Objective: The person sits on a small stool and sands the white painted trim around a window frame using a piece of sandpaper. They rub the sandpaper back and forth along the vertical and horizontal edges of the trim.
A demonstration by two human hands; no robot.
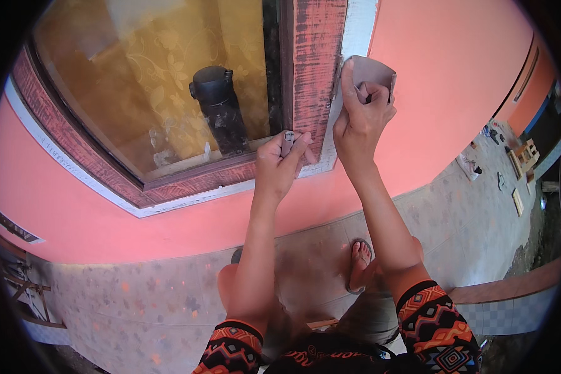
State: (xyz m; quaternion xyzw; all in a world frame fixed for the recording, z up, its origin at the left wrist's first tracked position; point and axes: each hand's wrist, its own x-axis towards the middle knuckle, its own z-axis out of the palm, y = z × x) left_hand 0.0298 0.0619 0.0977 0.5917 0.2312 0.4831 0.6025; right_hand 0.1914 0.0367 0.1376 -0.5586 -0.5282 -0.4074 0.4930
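Observation:
My right hand (362, 114) grips a bent sheet of grey-brown sandpaper (376, 71) at the window's right edge. Its extended index finger lies along the sheet, over the white border (359, 28). Lower and to the left, my left hand (276, 163) pinches a small rolled piece of what looks like sandpaper (287, 143) near the frame's bottom right corner. The wooden window frame (318, 61) shows patchy red over dark streaks. A hinge (336, 77) sits along its right side. Inside the frame is glass with a patterned yellow curtain (168, 70) behind it.
A dark cylindrical object (219, 110) shows in the window; whether behind the glass or reflected, I cannot tell. Pink wall (439, 89) surrounds the frame. Below lies a tiled floor (135, 304), with a shoe (468, 167) and wooden pieces (525, 156) at right. A low tiled ledge (504, 313) stands behind.

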